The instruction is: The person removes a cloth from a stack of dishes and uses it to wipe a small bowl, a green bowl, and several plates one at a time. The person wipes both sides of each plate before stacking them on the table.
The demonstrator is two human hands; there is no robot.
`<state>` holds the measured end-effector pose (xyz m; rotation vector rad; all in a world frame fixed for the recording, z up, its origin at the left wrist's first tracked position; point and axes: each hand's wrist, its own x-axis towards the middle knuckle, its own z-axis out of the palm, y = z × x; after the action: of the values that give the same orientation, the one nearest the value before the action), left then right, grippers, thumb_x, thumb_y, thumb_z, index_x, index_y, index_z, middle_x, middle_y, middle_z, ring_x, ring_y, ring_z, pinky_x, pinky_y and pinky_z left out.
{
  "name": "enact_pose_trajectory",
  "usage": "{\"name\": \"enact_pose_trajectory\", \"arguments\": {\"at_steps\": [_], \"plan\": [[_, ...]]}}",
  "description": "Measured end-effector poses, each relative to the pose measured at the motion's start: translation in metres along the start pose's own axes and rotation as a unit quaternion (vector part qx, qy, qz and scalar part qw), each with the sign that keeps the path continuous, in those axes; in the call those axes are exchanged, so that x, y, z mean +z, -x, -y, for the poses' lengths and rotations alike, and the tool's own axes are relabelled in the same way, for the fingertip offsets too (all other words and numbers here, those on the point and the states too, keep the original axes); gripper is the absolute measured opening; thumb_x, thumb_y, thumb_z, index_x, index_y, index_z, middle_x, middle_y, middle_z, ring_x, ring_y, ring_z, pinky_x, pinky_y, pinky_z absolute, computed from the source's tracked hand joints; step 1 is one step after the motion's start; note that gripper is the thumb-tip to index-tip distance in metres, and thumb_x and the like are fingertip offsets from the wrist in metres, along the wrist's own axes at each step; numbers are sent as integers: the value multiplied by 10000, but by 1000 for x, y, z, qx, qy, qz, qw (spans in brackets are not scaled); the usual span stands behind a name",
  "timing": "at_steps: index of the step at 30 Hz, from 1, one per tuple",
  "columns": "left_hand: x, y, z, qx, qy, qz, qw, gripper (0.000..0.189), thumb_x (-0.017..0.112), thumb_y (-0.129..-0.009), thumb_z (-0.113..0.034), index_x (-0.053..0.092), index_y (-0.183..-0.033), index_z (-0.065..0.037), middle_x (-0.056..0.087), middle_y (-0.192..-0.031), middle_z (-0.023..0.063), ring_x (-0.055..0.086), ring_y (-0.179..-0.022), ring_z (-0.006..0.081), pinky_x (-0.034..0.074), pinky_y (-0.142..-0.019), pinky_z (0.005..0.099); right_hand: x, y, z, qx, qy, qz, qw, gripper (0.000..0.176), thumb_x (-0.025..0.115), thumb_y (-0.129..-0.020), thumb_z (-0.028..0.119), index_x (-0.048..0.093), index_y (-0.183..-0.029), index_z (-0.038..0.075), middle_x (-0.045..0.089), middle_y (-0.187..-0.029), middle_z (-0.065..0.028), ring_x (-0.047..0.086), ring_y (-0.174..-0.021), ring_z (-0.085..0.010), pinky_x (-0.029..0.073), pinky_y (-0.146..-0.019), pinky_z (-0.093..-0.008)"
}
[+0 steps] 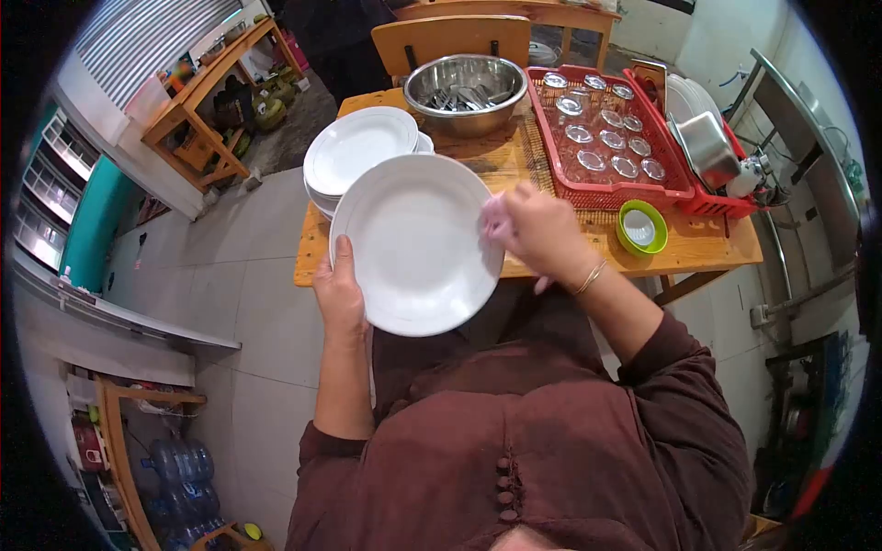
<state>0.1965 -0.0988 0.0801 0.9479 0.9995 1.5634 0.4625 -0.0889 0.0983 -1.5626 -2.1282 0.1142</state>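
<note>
A white plate is tilted up in front of me, above the near edge of the wooden table. My left hand grips its lower left rim, thumb on the face and fingers behind. At the plate's right rim, my right hand is closed around a pink cloth pressed against the plate. Behind the held plate, a stack of white plates stands on the table's left side, partly hidden by it.
A steel bowl of cutlery stands at the back. Upturned glasses fill a red basket to its right. Beyond is another red rack with a steel container and plates. A green bowl sits near the right front edge.
</note>
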Motion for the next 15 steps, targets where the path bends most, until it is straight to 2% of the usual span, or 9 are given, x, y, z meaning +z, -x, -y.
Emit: {"name": "enact_pose_trajectory", "arguments": {"at_steps": [2,5,6,7,10,12,13,15], "plan": [[-5,2,-3,-49,-19,32,998,295,528,-995,-183,606,-1162,47,677,-1045,100,643,-912,155,521,-801,284,-22,-9,3,-37,-93,-138,985,221,685,-779,207,636,-971,108,589,-930,-123,640,-815,-327,536,-703,-414],[8,15,7,-38,-118,127,984,255,576,-958,-142,630,-1150,17,687,-1024,89,647,-912,152,515,-817,277,-43,-9,48,-189,-156,-172,954,280,709,-754,218,626,-997,107,577,-938,-132,622,-852,-326,523,-734,-416],[13,17,12,-32,-110,172,978,266,617,-910,-93,631,-1157,3,680,-1064,71,635,-960,159,501,-854,277,-38,-6,67,-232,-144,-177,946,361,736,-712,238,617,-1017,84,568,-965,-136,607,-902,-325,507,-776,-423],[23,22,12,101,-184,158,965,264,616,-893,-66,635,-1147,3,675,-1070,59,623,-981,154,495,-864,277,-31,-10,80,-292,-128,-202,926,411,737,-690,282,611,-1017,66,560,-1011,-144,601,-942,-312,497,-793,-428],[45,42,3,196,-269,142,932,255,604,-851,0,651,-1101,-3,666,-1059,37,590,-1010,130,470,-890,275,-6,-21,91,-293,-86,-213,928,353,728,-704,307,638,-963,85,587,-977,-140,620,-897,-305,495,-788,-404],[33,36,-5,67,-210,222,950,268,588,-850,10,653,-1110,-9,666,-1040,35,587,-988,117,466,-880,269,3,-29,82,-277,-65,-169,944,334,709,-732,348,649,-941,95,607,-903,-123,633,-833,-297,502,-758,-397],[22,27,3,48,-219,273,935,305,574,-866,7,641,-1163,-1,663,-1035,27,585,-934,107,470,-843,263,7,-33,76,-262,-57,-135,954,333,697,-749,374,653,-933,99,617,-856,-111,640,-794,-292,508,-737,-396],[20,35,4,32,-212,212,954,240,601,-886,-22,645,-1116,33,667,-972,24,597,-887,103,479,-793,260,15,-41,64,-207,-80,-209,952,297,656,-799,423,666,-876,137,603,-746,-72,643,-691,-276,518,-669,-420]]}}
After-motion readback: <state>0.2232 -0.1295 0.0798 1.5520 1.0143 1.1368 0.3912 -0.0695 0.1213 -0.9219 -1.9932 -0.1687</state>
